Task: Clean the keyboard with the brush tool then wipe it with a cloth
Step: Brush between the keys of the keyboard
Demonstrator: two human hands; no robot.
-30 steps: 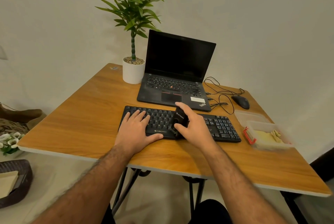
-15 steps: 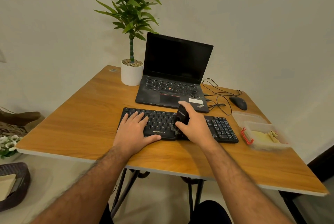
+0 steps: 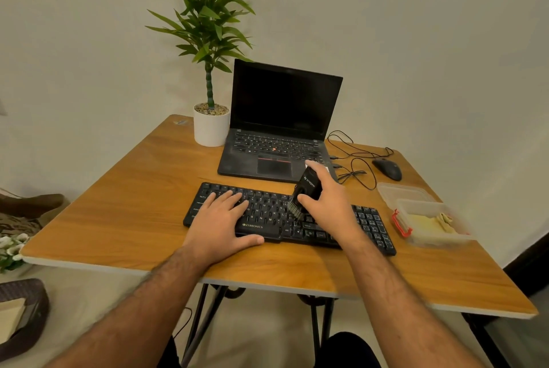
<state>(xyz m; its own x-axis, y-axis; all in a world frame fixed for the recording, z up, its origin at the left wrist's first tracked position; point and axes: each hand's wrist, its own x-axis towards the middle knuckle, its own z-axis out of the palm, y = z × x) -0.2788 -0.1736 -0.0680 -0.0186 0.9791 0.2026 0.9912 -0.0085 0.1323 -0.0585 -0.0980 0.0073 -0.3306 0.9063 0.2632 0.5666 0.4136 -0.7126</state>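
A black keyboard (image 3: 267, 213) lies across the near middle of the wooden table (image 3: 118, 189). My left hand (image 3: 221, 220) rests flat on its left half, fingers straight and thumb along the front edge. My right hand (image 3: 329, 201) grips a black brush tool (image 3: 306, 188) over the keyboard's middle, with the bristles (image 3: 294, 209) touching the keys. A yellow cloth (image 3: 427, 223) lies in a clear plastic box (image 3: 430, 237) with a red clasp at the right.
An open black laptop (image 3: 276, 136) stands behind the keyboard, with a white potted plant (image 3: 211, 127) to its left. A black mouse (image 3: 387, 168) and loose cables (image 3: 353, 157) lie at the back right. A clear lid (image 3: 404, 192) sits behind the box.
My right hand has carried the brush tool a little to the right and farther back over the keys. My left hand has stayed flat on the keyboard.
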